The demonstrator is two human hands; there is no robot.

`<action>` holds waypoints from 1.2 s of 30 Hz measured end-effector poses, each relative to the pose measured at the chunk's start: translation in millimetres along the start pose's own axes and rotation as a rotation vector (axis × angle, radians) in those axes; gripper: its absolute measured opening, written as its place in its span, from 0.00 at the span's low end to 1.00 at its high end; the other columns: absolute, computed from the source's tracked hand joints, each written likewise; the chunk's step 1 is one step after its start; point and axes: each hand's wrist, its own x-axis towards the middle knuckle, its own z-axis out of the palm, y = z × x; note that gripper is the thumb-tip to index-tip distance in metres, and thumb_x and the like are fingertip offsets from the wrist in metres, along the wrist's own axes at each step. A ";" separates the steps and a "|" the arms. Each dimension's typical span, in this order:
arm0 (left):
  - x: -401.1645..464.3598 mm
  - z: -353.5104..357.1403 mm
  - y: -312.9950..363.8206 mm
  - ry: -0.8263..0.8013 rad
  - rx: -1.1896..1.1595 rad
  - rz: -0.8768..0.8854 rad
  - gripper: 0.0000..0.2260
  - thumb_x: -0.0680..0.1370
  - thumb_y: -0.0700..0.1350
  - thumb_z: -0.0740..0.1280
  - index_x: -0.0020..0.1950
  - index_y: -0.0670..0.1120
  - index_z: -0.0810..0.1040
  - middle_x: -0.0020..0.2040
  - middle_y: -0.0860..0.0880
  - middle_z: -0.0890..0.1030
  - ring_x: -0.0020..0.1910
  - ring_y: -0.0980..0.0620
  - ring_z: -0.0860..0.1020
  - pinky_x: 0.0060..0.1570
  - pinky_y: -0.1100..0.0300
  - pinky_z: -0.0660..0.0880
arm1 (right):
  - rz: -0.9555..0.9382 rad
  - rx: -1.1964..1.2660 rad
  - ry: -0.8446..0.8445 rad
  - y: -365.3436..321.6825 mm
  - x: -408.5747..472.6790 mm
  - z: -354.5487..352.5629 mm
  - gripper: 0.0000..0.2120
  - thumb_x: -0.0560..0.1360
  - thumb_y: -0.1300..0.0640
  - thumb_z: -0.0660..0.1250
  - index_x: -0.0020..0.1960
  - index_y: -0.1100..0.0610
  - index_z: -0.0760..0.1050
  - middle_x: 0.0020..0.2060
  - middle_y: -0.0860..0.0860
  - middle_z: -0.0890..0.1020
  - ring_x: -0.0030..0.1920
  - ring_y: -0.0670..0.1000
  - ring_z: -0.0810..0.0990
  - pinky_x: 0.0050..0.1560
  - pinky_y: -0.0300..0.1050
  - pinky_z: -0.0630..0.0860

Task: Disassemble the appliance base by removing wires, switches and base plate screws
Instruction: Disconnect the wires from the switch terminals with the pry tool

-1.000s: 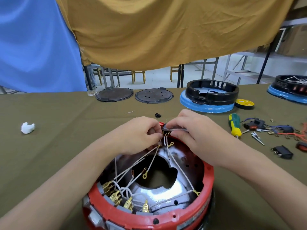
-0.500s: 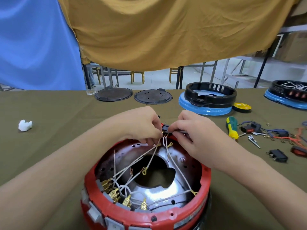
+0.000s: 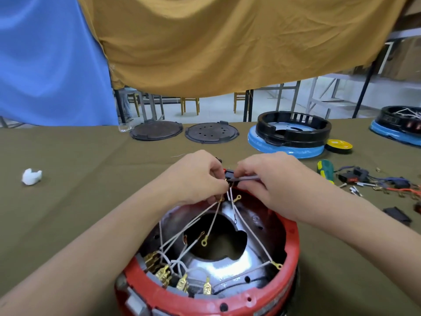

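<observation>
Head view. Red base (image 3: 227, 299) sits nearest the viewer, open side up; all places are given from it. At its far rim both hands meet over a small black switch (image 3: 228, 173): left hand (image 3: 200, 176) pinches white wires (image 3: 213, 221) at the terminals, right hand (image 3: 271, 179) grips a thin grey tool (image 3: 247, 178).

Progress, judged: early to middle. Several ring terminals hang free. Near-rim spade connectors (image 3: 164, 273) remain plugged in. Base plate still seated. Right of it: screwdriver (image 3: 326, 168), removed switches (image 3: 355, 175).
</observation>
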 end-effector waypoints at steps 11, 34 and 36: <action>-1.2 -0.4 -3.8 -0.009 -0.045 -0.020 0.06 0.75 0.37 0.66 0.40 0.45 0.80 0.30 0.51 0.83 0.30 0.57 0.82 0.28 0.68 0.73 | -0.003 0.196 0.027 16.0 3.5 4.1 0.08 0.80 0.49 0.67 0.55 0.46 0.83 0.47 0.44 0.85 0.46 0.43 0.78 0.48 0.40 0.72; -0.8 0.5 -5.4 -0.031 -0.084 -0.012 0.07 0.75 0.36 0.66 0.39 0.45 0.79 0.28 0.52 0.81 0.29 0.57 0.80 0.30 0.68 0.72 | -0.054 0.274 0.017 28.2 5.9 4.5 0.08 0.79 0.54 0.69 0.55 0.46 0.84 0.48 0.40 0.85 0.51 0.41 0.80 0.54 0.43 0.75; -0.4 0.7 -6.3 -0.030 -0.092 -0.020 0.06 0.75 0.36 0.66 0.40 0.45 0.79 0.28 0.52 0.82 0.28 0.58 0.80 0.29 0.68 0.72 | -0.053 0.263 0.027 26.9 3.5 5.5 0.08 0.79 0.53 0.68 0.56 0.46 0.83 0.50 0.40 0.84 0.51 0.42 0.80 0.54 0.43 0.75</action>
